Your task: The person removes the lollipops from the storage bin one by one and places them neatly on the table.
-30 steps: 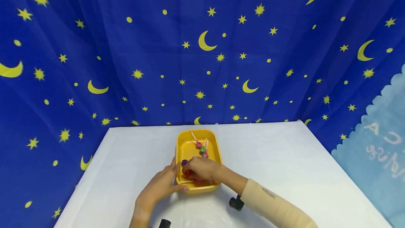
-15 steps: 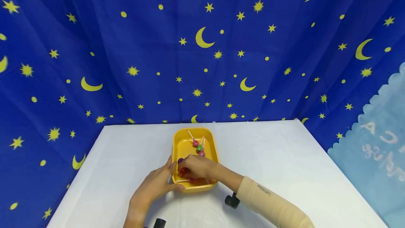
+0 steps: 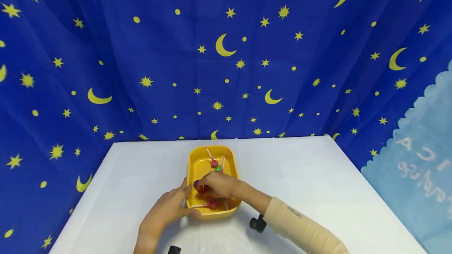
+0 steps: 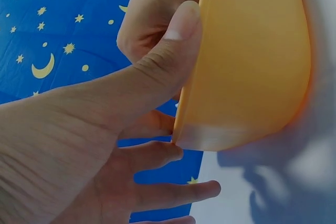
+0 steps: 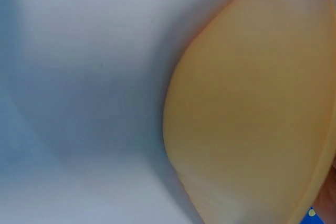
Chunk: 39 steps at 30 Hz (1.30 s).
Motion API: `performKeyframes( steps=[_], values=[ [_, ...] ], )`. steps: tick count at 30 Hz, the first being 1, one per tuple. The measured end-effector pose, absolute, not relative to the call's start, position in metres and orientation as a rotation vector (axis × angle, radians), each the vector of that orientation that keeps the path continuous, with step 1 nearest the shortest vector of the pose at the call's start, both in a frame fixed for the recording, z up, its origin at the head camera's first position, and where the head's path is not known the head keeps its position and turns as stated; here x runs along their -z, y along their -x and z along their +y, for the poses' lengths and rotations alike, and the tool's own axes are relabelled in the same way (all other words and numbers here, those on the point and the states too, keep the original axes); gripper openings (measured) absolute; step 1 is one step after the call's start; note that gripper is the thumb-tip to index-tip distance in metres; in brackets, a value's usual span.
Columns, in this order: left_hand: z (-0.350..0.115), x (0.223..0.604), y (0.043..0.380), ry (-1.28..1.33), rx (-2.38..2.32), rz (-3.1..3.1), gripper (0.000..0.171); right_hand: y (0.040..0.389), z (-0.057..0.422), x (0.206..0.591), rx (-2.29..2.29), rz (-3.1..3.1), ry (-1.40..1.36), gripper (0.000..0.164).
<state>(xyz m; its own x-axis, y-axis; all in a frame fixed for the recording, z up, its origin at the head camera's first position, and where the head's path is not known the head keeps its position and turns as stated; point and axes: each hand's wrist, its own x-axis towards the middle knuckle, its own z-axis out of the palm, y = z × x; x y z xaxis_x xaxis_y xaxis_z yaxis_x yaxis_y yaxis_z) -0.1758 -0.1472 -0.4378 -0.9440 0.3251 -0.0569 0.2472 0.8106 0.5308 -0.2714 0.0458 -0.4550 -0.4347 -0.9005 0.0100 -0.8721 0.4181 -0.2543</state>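
Note:
In the head view a yellow tray [image 3: 213, 215] stands on the white table with lollipops in it. My left hand [image 3: 167, 207] spans its near left corner, thumb on the near rim and fingers, mostly straight, along the left side. My right hand [image 3: 219, 184] reaches inside, fingers curled at a red lollipop [image 3: 202, 190] that it appears to pinch; its stick is hidden. A purple lollipop [image 3: 195, 183] shows by the fingertips. Nearer me lies a pink lollipop [image 3: 212, 205], its stick pointing left. The right wrist view shows mainly the tray's outer wall [image 5: 247, 103].
Toward the tray's far end lie another pink lollipop [image 3: 214, 163] and a green lollipop [image 3: 218, 169], sticks pointing away from me. The white table [image 3: 289, 175] extends to either side. Behind it hangs a blue curtain [image 3: 159, 50] with yellow moons and stars.
Within the tray, my right hand and the red lollipop have moved slightly away from me, uncovering more of the near pink lollipop. My left hand keeps its place on the rim. The view has shifted slightly.

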Motion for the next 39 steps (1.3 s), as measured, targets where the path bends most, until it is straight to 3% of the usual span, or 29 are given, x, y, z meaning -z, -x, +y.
performKeyframes(
  steps=[15,22,30,39],
  values=[
    [-0.153,0.442,0.175,-0.439,-0.839,2.846,0.092,0.271,0.045,0.442,0.352,2.536,1.54,0.03],
    [-0.154,0.44,0.175,-0.405,-0.828,2.835,0.09,0.278,0.051,0.423,0.439,2.534,1.447,0.021],
    [-0.152,0.441,0.177,-0.377,-0.846,2.81,0.1,0.287,0.067,0.399,0.606,2.544,1.435,0.018],
    [-0.149,0.44,0.178,-0.34,-0.831,2.83,0.092,0.303,0.103,0.385,0.818,2.673,1.341,0.018]
  ],
)
